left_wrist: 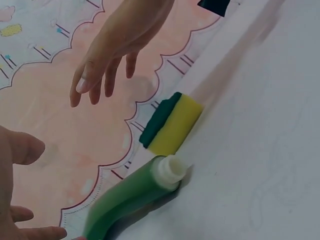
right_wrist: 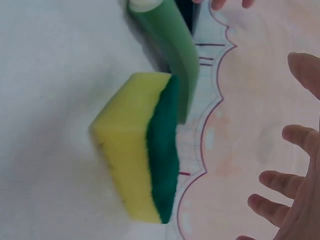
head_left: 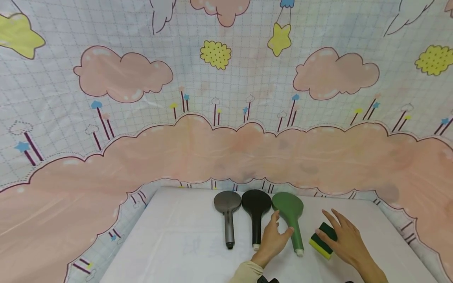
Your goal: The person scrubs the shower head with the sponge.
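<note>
Three shower heads lie in a row on the white table: a grey one [head_left: 227, 202], a black one [head_left: 256, 202] and a green one [head_left: 288, 205], handles toward the person. To their right is a sponge [head_left: 325, 239] with a yellow body and dark green scouring side. My left hand [head_left: 273, 240] hovers between the black and green handles, fingers spread, holding nothing. Over the sponge's right side hangs my right hand [head_left: 345, 239], fingers apart; the right wrist view shows a gap between these fingers [right_wrist: 280, 185] and the sponge [right_wrist: 135, 150].
The white table [head_left: 170, 236] reaches back to a hanging cloth [head_left: 226, 153] printed with clouds and stars. This cloth also borders the table's left and right sides. A small dark object [head_left: 267, 280] shows at the bottom edge of the head view.
</note>
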`<state>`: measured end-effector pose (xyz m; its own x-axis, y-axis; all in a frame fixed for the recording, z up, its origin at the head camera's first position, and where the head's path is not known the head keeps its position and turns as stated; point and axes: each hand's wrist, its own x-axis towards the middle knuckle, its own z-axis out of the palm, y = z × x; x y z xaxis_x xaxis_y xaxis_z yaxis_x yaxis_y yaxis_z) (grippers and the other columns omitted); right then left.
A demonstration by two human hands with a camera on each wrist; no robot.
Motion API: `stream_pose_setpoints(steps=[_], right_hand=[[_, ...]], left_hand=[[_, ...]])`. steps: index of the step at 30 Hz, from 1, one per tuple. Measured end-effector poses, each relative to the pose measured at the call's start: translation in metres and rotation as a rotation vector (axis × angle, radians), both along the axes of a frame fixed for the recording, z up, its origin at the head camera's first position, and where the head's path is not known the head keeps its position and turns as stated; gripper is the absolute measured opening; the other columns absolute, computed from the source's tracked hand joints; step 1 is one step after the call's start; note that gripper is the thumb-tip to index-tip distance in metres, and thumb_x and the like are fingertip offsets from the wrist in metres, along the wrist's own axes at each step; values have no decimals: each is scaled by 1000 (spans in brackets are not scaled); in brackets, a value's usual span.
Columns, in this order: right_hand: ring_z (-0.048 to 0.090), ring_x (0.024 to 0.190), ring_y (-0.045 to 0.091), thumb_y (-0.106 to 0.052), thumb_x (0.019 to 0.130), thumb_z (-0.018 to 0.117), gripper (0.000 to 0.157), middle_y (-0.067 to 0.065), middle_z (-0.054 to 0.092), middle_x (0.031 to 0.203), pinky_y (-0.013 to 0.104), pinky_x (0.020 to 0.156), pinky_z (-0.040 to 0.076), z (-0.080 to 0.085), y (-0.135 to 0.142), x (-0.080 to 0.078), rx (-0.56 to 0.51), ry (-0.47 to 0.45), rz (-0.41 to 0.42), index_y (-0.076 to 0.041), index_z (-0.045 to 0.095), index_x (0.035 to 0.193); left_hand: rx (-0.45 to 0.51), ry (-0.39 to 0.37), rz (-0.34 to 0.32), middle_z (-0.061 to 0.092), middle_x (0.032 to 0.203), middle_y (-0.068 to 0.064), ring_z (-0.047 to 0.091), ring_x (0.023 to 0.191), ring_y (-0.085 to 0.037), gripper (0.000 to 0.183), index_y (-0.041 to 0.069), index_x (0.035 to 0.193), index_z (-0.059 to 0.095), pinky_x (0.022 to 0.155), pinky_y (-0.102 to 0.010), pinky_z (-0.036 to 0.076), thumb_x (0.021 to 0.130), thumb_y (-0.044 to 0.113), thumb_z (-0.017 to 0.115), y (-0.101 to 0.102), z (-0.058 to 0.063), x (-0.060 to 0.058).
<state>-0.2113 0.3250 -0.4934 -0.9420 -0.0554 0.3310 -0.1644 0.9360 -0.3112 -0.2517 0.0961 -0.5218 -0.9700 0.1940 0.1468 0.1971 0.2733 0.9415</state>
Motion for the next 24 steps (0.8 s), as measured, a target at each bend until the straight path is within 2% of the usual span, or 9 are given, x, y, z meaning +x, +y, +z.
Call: stream_pose_setpoints(steps=[6, 12, 16, 21, 24], right_hand=[[41, 124, 59, -51, 89, 65, 74, 33, 38, 147, 78, 88, 32, -7, 5, 3, -2, -22, -12, -8, 43, 145], [41, 124, 58, -52, 87, 66, 76, 34, 37, 146, 78, 88, 33, -10, 5, 3, -4, -34, -15, -7, 43, 144], [42, 123, 59, -53, 87, 67, 76, 34, 38, 145, 79, 87, 34, -10, 4, 2, 4, -42, -15, -7, 44, 143], [42, 122, 59, -53, 87, 67, 76, 34, 38, 145, 79, 85, 35, -11, 6, 3, 8, -62, -13, -7, 45, 143], [43, 122, 59, -53, 86, 67, 77, 34, 38, 145, 79, 85, 35, -12, 7, 4, 8, -77, -16, -7, 45, 143]], left_hand=[[31, -67, 18, 54, 137, -24, 59, 120, -42, 75, 3, 146, 37, 97, -50, 50, 85, 25, 74, 17, -10, -3], [58, -117, 22, 53, 136, -27, 57, 122, -43, 78, 2, 147, 35, 99, -50, 49, 83, 21, 76, 30, -19, -7], [1, -107, 49, 57, 133, -25, 58, 121, -39, 82, 1, 147, 34, 100, -48, 49, 81, 22, 79, 35, -24, -7], [-22, -112, 57, 58, 134, -23, 56, 124, -35, 91, -1, 149, 33, 104, -47, 45, 77, 20, 83, 41, -26, -5], [-94, -57, 42, 59, 132, -21, 58, 121, -34, 93, -3, 148, 33, 102, -44, 46, 74, 19, 85, 44, -27, -3]])
